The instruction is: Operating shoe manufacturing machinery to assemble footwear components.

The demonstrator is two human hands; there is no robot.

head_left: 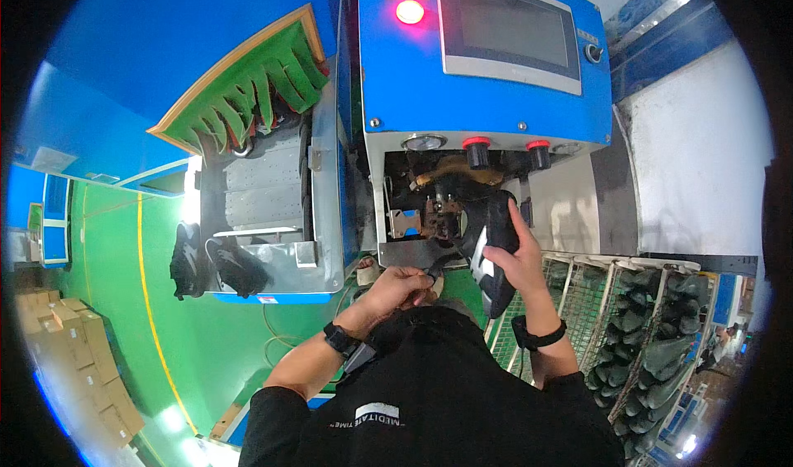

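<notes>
My right hand (522, 260) grips a black shoe (499, 223) with a white stripe on its side, thumb across the stripe. The shoe stands upright in front of the opening of a blue machine (381, 75). To the left and slightly lower, my left hand (401, 289) is closed, its fingertips pinched together close to a dark strip; I cannot make out what it holds. Metal clamp parts (444, 218) show inside the machine's opening, partly hidden behind the shoe.
The machine carries a screen (510, 33), a lit red lamp (410, 11) and red-ringed knobs (477, 153). At left, a conveyor (263, 194) has a green strip curtain (277, 83) and two dark shoes (235, 266) at its near end. A rack (570, 302) of dark shoe-shaped pieces stands right; cartons (83, 347) lie far left.
</notes>
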